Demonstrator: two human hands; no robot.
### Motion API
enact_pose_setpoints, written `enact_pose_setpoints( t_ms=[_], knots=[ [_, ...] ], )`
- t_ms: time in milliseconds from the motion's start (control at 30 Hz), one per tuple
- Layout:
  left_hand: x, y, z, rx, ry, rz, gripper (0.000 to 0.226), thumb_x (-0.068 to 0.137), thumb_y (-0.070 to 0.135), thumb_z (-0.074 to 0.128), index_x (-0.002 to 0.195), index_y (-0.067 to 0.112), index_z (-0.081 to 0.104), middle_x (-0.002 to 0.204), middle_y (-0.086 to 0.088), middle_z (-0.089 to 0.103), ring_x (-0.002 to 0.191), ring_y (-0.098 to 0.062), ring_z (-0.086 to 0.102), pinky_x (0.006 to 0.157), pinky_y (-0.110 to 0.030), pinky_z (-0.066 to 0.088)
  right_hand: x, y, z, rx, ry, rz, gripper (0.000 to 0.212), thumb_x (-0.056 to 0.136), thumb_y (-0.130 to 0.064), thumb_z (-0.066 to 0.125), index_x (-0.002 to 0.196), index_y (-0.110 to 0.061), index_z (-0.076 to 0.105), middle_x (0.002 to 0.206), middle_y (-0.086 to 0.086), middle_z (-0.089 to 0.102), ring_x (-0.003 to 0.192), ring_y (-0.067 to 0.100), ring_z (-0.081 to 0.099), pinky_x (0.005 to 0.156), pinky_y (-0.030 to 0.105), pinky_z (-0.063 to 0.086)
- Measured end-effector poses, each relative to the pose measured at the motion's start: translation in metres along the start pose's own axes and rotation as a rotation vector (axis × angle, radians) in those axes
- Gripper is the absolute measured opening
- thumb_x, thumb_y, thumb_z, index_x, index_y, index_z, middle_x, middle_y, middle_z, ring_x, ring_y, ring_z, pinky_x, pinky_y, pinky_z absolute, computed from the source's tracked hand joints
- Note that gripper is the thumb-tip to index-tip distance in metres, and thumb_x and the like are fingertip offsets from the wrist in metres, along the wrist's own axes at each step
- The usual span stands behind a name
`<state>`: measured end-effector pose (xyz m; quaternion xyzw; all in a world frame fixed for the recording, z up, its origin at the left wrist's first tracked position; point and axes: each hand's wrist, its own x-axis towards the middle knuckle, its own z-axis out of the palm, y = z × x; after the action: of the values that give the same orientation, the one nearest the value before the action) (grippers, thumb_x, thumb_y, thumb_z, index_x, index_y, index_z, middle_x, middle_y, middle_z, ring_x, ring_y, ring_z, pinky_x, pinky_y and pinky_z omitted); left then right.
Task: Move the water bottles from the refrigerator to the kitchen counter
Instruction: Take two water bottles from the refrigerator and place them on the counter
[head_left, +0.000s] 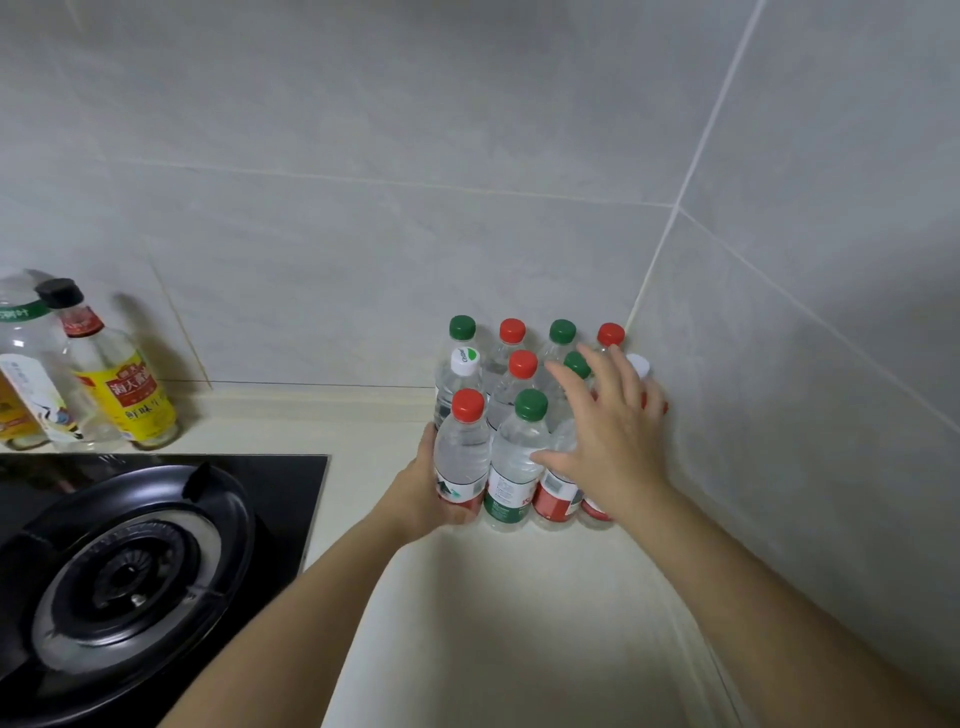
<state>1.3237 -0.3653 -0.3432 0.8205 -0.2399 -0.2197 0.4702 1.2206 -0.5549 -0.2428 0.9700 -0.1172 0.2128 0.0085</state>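
Cream-coloured worktop (519, 649) fills the near field, running back to a corner formed by two walls of large grey tiles. At the near left edge a black glass hob (291, 483) is set into the surface, carrying a round black burner (124, 577). Two bare forearms reach from the near edge toward the far right corner. The left hand (410, 493) grips the front-left bottle (462, 457), red-capped and upright, its fingers curled round the lower label. The right hand (613, 436) is flat, fingers straight and spread, laid over the bottles nearest the right wall (831, 338); whether it presses them cannot be told. The water bottles (514, 452) stand upright in close rows in the far right corner of the worktop, touching one another, with red, green and white caps; the last row stands against the back wall (363, 234). Along the far left edge, behind the hob and well apart from the cluster, stand a yellow-labelled sauce bottle (130, 395) with a black cap and a clear bottle (26, 353) beside it.
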Motion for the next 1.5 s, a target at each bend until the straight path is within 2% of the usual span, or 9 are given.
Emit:
enact_pose_setpoints(
  t_ms=[100,200,600,733,867,967,1067,1333,1500],
  knots=[
    [0.000,-0.004,0.005,0.006,0.020,-0.036,0.113,0.058,0.037,0.081,0.146,0.037,0.010,0.114,0.008,0.065,0.101,-0.021,0.064,0.089,-0.037,0.051,0.024,0.010,-0.006,-0.019,-0.341,-0.072,0.115,0.065,-0.070,0.075,0.154,-0.047,0.005,0.166,-0.001,0.005,0.152,0.034,0.004,0.116,0.060,0.019],
    [0.002,-0.008,0.010,0.013,0.045,-0.055,0.109,0.066,0.032,0.081,0.148,0.040,0.010,0.111,0.005,0.065,0.100,-0.024,0.064,0.088,-0.034,0.049,0.034,0.015,-0.001,-0.002,-0.473,-0.108,0.111,0.069,-0.072,0.070,0.153,-0.051,-0.001,0.167,-0.003,-0.002,0.151,0.039,-0.002,0.115,0.064,0.020],
    [0.006,-0.016,0.010,0.035,0.022,0.001,0.110,0.061,0.042,0.082,0.146,0.041,0.012,0.118,0.011,0.063,0.103,-0.017,0.065,0.093,-0.041,0.052,0.035,0.017,0.004,-0.046,-0.466,-0.126,0.097,0.075,-0.083,0.051,0.152,-0.053,-0.001,0.167,-0.004,-0.002,0.151,0.041,-0.004,0.117,0.065,0.014],
    [0.004,-0.038,-0.006,-0.185,-0.255,-0.018,0.109,0.074,0.036,0.081,0.149,0.043,0.003,0.147,0.017,0.041,0.125,-0.001,0.052,0.105,-0.033,0.045,0.046,0.015,-0.003,0.117,-0.472,-0.098,0.086,0.075,-0.088,0.017,0.153,-0.053,0.003,0.167,-0.008,-0.002,0.152,0.030,-0.012,0.119,0.064,0.002],
    [0.013,-0.053,-0.011,-0.467,-0.078,-0.233,0.093,0.074,0.057,0.053,0.154,0.035,0.011,0.161,0.010,0.016,0.145,-0.014,0.025,0.118,-0.040,0.025,0.069,0.009,0.002,0.228,-0.503,-0.028,0.073,0.084,-0.078,0.011,0.153,-0.053,0.005,0.167,-0.009,-0.002,0.152,0.026,-0.013,0.119,0.061,-0.006],
    [0.022,-0.034,0.002,-0.620,0.011,-0.236,0.076,0.085,0.076,0.035,0.146,0.031,0.039,0.145,0.014,0.047,0.132,-0.004,0.045,0.112,-0.032,0.033,0.081,0.007,0.011,0.202,-0.514,-0.005,0.063,0.094,-0.072,0.017,0.153,-0.053,0.006,0.167,-0.010,-0.002,0.152,0.026,-0.013,0.119,0.061,-0.007],
    [0.039,-0.010,0.014,-0.774,0.036,-0.206,0.054,0.103,0.052,0.018,0.112,0.025,0.064,0.095,0.011,0.075,0.086,-0.001,0.070,0.078,-0.023,0.049,0.091,0.011,0.018,0.170,-0.526,-0.009,0.064,0.092,-0.075,0.018,0.152,-0.055,0.005,0.167,-0.010,0.000,0.153,0.026,-0.011,0.119,0.062,-0.005],
    [0.062,-0.006,0.020,-0.982,0.121,-0.248,0.046,0.093,0.060,0.040,0.100,0.019,0.059,0.068,0.007,0.073,0.078,-0.018,0.065,0.067,-0.034,0.052,0.097,0.017,0.024,0.134,-0.558,-0.058,0.064,0.091,-0.077,0.019,0.151,-0.058,0.006,0.166,-0.014,0.003,0.152,0.028,-0.016,0.118,0.065,-0.001],
    [0.067,-0.009,0.020,-1.028,0.127,-0.290,0.050,0.086,0.066,0.046,0.101,0.020,0.061,0.094,-0.003,0.066,0.084,-0.021,0.063,0.073,-0.038,0.050,0.097,0.018,0.025,0.128,-0.546,-0.063,0.064,0.091,-0.076,0.020,0.151,-0.057,0.007,0.166,-0.015,0.005,0.152,0.027,-0.015,0.118,0.065,0.000]
  ],
)
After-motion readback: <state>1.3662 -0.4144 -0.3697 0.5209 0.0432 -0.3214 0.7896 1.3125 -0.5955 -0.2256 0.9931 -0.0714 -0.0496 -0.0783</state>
